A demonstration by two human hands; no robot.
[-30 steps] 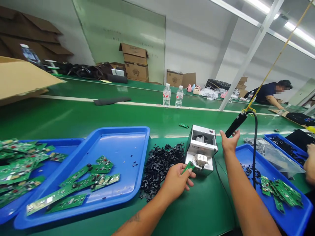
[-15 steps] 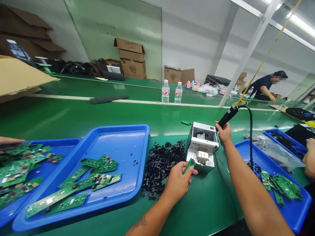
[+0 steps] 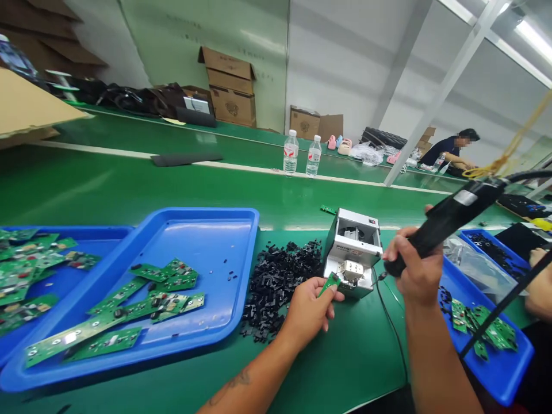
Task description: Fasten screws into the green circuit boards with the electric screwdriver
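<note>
Circuit board (image 3: 328, 283), small and green, is sitting in your left hand (image 3: 313, 305), which is pinching it between thumb and fingers. Reading the dial from that board, with twelve pointing straight away from you, a white machine (image 3: 354, 248) is standing just beside it at one o'clock; this angle is not showing whether the two are touching. You are probably gripping the near part so that the far end, where a dark piece (image 3: 336, 277) is showing, is being left uncovered.

Your right hand (image 3: 417, 270), at three o'clock, is wrapping its fingers around the lower body of a black screwdriver (image 3: 455, 215). You are holding it tilted, its lower end pointing toward the machine's right side; a yellow cord (image 3: 495, 166) is hanging at its upper end, likely for carrying some of its weight.

At nine o'clock a heap of small black parts (image 3: 276, 287) is lying near your left hand, and farther out a large blue tray (image 3: 194, 241) is holding loose boards (image 3: 176, 275), presumably placed for that hand's reach. At four o'clock another blue tray (image 3: 500, 374) is holding more boards (image 3: 491, 330), apparently serving your right side. Two bottles (image 3: 290, 154) are standing well apart at eleven.
</note>
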